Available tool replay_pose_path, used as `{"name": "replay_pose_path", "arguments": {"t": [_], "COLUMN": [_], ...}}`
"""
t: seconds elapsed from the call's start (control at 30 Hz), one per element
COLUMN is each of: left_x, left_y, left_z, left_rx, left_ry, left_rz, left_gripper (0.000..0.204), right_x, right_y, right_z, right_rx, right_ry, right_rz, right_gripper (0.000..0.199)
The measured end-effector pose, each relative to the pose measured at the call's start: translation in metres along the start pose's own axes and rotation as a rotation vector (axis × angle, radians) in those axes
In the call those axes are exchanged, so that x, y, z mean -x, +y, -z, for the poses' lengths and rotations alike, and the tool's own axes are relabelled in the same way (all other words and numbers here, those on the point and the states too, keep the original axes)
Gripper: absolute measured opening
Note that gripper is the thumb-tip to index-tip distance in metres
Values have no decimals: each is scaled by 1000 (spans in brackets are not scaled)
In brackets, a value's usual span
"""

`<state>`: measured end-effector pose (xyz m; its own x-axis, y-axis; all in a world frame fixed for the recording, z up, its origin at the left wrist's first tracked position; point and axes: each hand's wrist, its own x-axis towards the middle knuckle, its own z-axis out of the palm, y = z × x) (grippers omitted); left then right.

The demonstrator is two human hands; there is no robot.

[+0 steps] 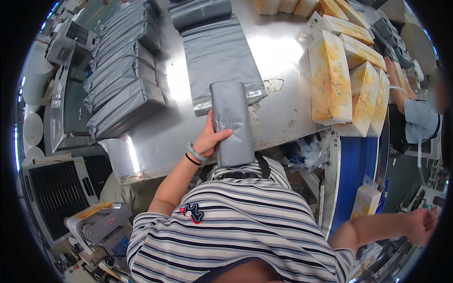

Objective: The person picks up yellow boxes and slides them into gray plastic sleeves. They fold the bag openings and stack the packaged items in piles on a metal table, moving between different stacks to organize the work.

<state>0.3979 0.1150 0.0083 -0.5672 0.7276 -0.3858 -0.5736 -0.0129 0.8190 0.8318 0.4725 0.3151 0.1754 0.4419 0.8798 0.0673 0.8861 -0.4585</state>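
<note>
My left hand [210, 139] grips a grey plastic-wrapped package [233, 125] by its left side, with the thumb lying across the top face. The package overhangs the near table edge in front of my body. Its far end overlaps a stack of flat grey plastic bags [217, 52] with a clear strip along the near edge. My right hand [422, 226] is stretched far out to the right, away from the table, and looks slightly blurred. Its fingers are curled closed near a small dark part [439, 202]; what they hold, if anything, is hidden.
Several wrapped grey packages [127, 104] line the left of the metal table [283, 111]. A rolled grey bundle [200, 14] lies at the back. Yellow-and-white tissue packs [330, 78] stand at the right, above a blue panel [355, 174]. Another person [417, 122] works at far right.
</note>
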Motion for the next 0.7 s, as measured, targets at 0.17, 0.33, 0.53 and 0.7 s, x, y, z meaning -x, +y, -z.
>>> {"name": "replay_pose_path", "arguments": {"t": [0.17, 0.33, 0.53, 0.7], "left_x": [0, 6, 3, 7], "left_y": [11, 31, 11, -23], "left_z": [-23, -18, -46, -61], "left_rx": [-207, -495, -1165, -1102], "left_ry": [24, 32, -36, -37], "left_rz": [-76, -222, -520, -483], "left_gripper": [99, 100, 96, 78], "right_x": [283, 424, 376, 421], "right_y": [-61, -23, -48, -38], "right_z": [-46, 92, -117, -200], "right_rx": [644, 1002, -154, -157], "right_ry": [-1374, -2078, -932, -1019], "right_rz": [-755, -355, -1225, -1054], "right_gripper": [56, 41, 39, 70]}}
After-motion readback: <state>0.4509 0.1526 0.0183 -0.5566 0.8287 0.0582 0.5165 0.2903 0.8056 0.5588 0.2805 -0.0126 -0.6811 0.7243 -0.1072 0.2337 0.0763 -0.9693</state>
